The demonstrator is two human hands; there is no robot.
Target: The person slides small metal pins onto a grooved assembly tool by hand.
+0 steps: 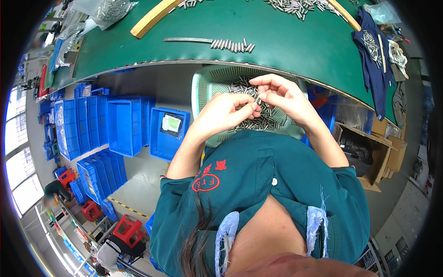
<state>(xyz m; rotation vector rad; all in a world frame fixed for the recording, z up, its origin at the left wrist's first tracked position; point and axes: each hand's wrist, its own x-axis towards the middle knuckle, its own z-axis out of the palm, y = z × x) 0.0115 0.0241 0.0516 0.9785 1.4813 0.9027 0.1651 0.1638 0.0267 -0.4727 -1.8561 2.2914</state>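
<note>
A light green plastic basket (197,94) holds many small metal pins (256,123) below the table edge. Both my hands are over it, close together. My left hand (228,111) has its fingers curled in a pinch, with a short shiny metal pin (259,100) at the fingertips. My right hand (282,94) is bent toward the same spot, its thumb near that pin and its index finger curved above. What the right fingers hold is hidden. On the green tabletop (198,23), beyond the basket, a row of metal pins (230,45) stands side by side against a flat metal strip (188,40).
Wooden bars (154,18) and a larger pile of pins (295,7) are at the far side of the table. Dark blue cloth (367,60) with pins on it hangs over the right edge. Blue crates (124,127) stand at left; an open cardboard box (362,154) is at right.
</note>
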